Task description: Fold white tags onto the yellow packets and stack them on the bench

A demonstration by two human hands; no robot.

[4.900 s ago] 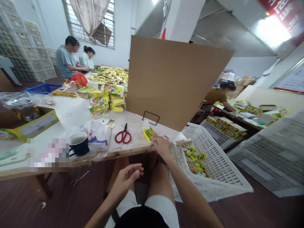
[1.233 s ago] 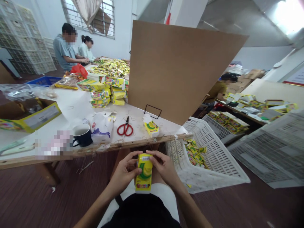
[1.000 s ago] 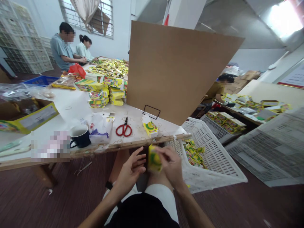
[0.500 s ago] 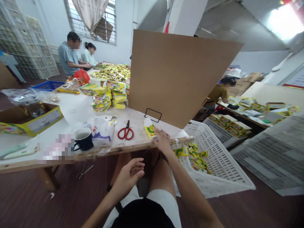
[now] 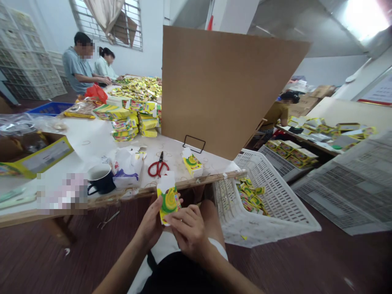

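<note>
A small yellow carton [image 5: 169,201] with a green pattern and a raised white top flap stands above my lap. My left hand [image 5: 152,218] is closed around its left side, with fingertips showing behind the right edge. At the lower right corner, my right hand [image 5: 190,226] pinches the same carton; its thumb is partly hidden. Beyond them, a short pile of similar flat cartons [image 5: 192,164] lies near the edge of the table [image 5: 177,147]. Red-handled scissors [image 5: 158,166] rest to the left of that pile.
A white plastic crate [image 5: 286,204] with filled yellow packs [image 5: 249,196] stands at right. An upright cardboard sheet [image 5: 223,90] blocks the far side. A dark mug [image 5: 105,184], a white-and-purple packet [image 5: 127,167] and stacked yellow boxes [image 5: 125,126] occupy the left. Co-workers sit beyond.
My right hand has left the pile on the table, and a carton is now between both hands above my lap. My left hand has closed on it. The view has shifted slightly.
</note>
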